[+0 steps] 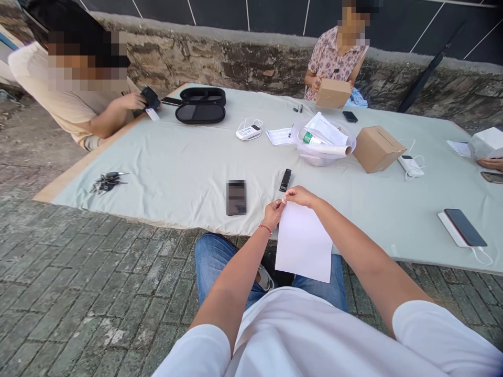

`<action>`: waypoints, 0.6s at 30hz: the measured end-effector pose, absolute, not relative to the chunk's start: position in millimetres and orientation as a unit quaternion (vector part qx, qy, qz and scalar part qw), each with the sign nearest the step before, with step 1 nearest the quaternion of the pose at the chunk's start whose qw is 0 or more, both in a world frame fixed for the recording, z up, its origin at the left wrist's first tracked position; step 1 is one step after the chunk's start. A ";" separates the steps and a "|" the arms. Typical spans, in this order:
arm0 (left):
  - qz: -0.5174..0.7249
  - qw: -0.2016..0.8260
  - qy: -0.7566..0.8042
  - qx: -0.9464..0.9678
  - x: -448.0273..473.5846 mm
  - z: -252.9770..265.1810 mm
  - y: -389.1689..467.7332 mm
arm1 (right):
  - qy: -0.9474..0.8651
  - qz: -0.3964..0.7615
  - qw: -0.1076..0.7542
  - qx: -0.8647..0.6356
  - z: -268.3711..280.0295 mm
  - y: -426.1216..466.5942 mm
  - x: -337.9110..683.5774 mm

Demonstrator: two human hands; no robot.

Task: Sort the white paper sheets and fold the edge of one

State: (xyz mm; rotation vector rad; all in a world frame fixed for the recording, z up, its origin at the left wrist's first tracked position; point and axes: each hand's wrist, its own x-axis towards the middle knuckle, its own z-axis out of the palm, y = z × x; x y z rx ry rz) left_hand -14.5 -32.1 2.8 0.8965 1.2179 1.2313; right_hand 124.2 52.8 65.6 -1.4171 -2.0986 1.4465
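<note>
White shirt [314,335], then left hand [274,211] and right hand [301,196], each grip pinched on paper sheet [303,241], bowl [320,159] of papers [328,129] beyond

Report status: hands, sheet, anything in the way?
Left hand and right hand together, pinching the sheet at its top-left corner. Sheet extends past the table edge. Nothing apparently blocking; black item just beyond hands.

Small black oblong object [285,180] just beyond left hand [274,212] and right hand [299,196]; obstructs straight-ahead reach. Farther out, translucent plastic bowl [326,160] and brown cardboard box [378,150] obstruct. Passage at left: between dark rectangular object [236,198] and bunch of dark keys [107,182].
</note>
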 end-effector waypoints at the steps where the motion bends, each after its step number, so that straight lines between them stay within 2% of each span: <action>1: 0.524 0.562 0.518 0.376 -14.4 3.1 -32.4 | -0.716 0.493 0.103 -0.484 67.6 53.1 129.6; 10: 0.537 0.589 0.507 0.328 -16.4 9.5 -34.6 | -0.741 0.430 0.067 -0.511 80.4 45.7 175.8; 18: 0.524 0.502 0.556 0.405 -16.1 0.7 -33.8 | -0.737 0.371 0.072 -0.561 61.4 39.7 252.2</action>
